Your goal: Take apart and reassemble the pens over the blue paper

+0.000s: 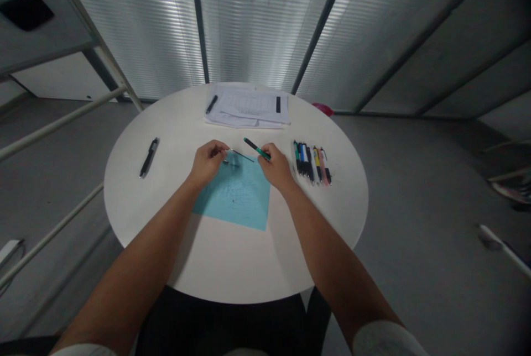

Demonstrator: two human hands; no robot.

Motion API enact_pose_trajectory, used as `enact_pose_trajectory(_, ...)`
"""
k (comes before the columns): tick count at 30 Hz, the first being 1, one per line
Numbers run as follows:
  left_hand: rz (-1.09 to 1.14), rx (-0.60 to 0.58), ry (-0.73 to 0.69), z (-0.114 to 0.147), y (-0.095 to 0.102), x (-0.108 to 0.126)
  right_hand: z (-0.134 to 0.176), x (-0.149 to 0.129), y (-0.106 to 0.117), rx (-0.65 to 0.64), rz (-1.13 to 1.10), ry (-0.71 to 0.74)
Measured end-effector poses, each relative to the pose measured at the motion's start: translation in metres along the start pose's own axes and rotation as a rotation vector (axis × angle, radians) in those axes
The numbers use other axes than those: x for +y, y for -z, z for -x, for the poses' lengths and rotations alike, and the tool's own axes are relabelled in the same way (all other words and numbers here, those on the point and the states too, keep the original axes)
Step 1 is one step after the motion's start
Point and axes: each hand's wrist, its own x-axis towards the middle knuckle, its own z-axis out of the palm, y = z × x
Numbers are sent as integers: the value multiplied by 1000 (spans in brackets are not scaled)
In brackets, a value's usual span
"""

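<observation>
My left hand [208,161] pinches a thin dark pen refill [243,155], whose free end points right toward my other hand. In my right hand [276,167] is a black-and-green pen barrel [256,148], tilted up to the left. The refill and the barrel are apart. Beneath both hands lies a blue sheet of paper [234,201] with faint scribbles. A small pen part [226,162] shows just under my left fingertips; its exact kind is too small to make out.
Several pens [311,162] lie in a row on the right of the round white table [232,267]. A black pen [149,158] is at the left. Printed papers [249,107] with another dark pen [212,104] rest at the far edge. White rails [62,121] stand left.
</observation>
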Motion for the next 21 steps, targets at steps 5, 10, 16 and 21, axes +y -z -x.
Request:
enact_pose_trajectory(5,-41,6,-1,-1,0,-1,2,-4,2,-112,285,10)
enact_pose_trajectory(10,-58,6,14,-2,1,-4,1,-4,2,-200,410,10)
enact_pose_trajectory(16,-83,10,-14,-2,1,-8,0,-2,2,-165,329,9)
enact_pose_trajectory(21,-99,-20,10,-1,0,-3,-1,2,0,-54,106,31)
